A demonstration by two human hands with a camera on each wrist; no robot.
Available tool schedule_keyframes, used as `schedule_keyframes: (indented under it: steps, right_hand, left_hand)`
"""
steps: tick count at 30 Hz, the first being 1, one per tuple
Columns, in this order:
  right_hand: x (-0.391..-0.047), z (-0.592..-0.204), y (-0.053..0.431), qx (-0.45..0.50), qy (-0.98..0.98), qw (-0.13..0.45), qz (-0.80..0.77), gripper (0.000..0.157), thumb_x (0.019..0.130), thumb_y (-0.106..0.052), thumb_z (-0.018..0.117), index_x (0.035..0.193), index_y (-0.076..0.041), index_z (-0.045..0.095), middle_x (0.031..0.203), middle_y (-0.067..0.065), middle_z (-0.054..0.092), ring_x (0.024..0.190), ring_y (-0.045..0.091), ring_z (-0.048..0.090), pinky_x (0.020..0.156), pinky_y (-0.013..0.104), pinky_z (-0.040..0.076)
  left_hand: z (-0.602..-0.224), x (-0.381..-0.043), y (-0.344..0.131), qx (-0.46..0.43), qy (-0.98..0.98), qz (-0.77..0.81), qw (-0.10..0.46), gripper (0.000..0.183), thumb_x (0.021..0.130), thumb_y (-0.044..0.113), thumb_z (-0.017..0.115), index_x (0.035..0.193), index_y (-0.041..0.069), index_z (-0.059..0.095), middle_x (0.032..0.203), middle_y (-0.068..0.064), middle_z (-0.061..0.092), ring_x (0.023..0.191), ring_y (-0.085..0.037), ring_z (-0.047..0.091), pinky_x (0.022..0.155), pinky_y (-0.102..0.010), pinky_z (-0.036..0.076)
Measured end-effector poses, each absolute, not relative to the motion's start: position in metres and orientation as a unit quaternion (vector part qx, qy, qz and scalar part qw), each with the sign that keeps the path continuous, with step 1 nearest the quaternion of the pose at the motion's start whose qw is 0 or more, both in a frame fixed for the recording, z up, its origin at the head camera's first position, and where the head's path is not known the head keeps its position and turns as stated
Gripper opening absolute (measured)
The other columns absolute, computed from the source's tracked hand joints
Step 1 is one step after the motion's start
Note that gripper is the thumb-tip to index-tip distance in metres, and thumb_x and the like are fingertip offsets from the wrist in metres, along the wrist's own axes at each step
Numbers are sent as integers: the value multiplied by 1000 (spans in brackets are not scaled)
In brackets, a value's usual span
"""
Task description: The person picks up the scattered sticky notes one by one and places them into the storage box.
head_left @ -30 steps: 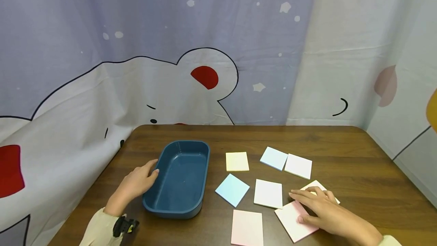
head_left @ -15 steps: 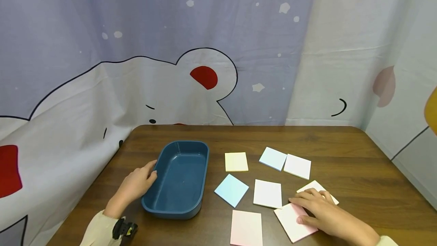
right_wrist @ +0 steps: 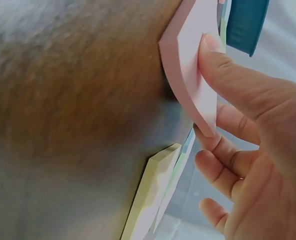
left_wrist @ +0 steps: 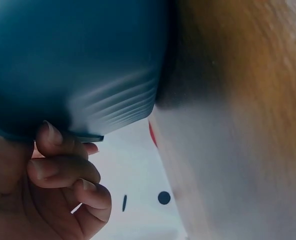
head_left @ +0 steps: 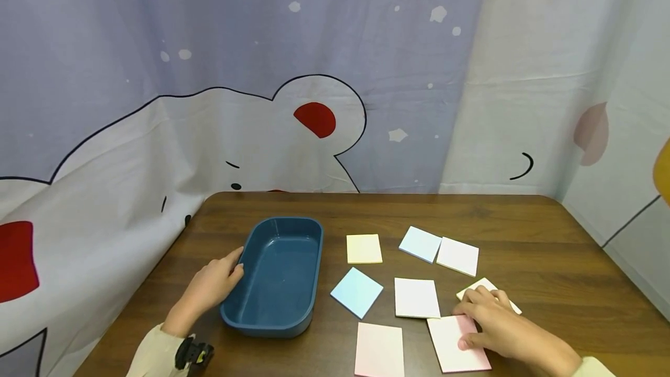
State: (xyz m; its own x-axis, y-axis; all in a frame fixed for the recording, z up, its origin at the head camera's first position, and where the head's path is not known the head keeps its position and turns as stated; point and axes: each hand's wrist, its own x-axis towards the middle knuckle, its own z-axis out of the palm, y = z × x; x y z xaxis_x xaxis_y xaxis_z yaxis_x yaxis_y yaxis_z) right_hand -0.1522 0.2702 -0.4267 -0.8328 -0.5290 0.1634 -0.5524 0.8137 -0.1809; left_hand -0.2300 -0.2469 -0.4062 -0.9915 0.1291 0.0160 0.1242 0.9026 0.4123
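Observation:
My left hand (head_left: 211,281) grips the left rim of a deep blue plastic tub (head_left: 280,275); the left wrist view shows curled fingers (left_wrist: 63,170) just under the tub's rim. On the right, my right hand (head_left: 492,319) pinches a pink sticky note pad (head_left: 455,345) at its far right side. The right wrist view shows the thumb (right_wrist: 228,70) on the pad's face and fingers at its edge, with the pad slightly bent. A pale yellow pad (head_left: 487,287) lies partly hidden behind that hand. Close by are a white pad (head_left: 417,298) and another pink pad (head_left: 379,349).
More pads lie on the brown wooden table (head_left: 544,249): a yellow one (head_left: 364,249), a light blue one (head_left: 357,292), and at the back a pale blue one (head_left: 420,244) touching a white one (head_left: 458,256). A patterned curtain (head_left: 314,74) hangs behind the table.
My right fingers have drawn in on the pink pad, which has turned a little. The white pad beside it has shifted slightly right and straightened. The left hand stays on the tub.

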Motion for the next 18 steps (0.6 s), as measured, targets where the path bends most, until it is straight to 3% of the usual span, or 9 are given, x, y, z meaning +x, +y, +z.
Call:
schedule_keyframes:
  steps: [8, 14, 18]
  right_hand:
    - [-151, -420, 271, 290, -949, 71, 106, 25, 71, -47, 73, 86, -29, 66, 88, -23, 57, 85, 3, 47, 77, 40, 28]
    - [-155, -404, 273, 291, -944, -2, 157, 18, 79, -39, 70, 89, -24, 70, 88, -20, 66, 82, -2, 47, 77, 42, 27]
    - [-160, -391, 272, 302, -933, -40, 193, 11, 80, -37, 69, 83, -27, 69, 75, -22, 62, 71, -7, 45, 75, 41, 27]
  left_hand:
    - [-406, -228, -245, 66, 976, 207, -4, 54, 96, 20, 46, 145, -2, 38, 52, 2, 38, 46, -13, 36, 48, -30, 29]
    - [-406, -227, -244, 58, 978, 199, -6, 54, 96, 20, 46, 145, -2, 39, 52, 2, 38, 46, -13, 36, 48, -30, 29]
    - [-406, -227, -243, 59, 979, 192, -11, 54, 96, 20, 46, 145, -2, 39, 51, 2, 37, 45, -13, 34, 47, -29, 28]
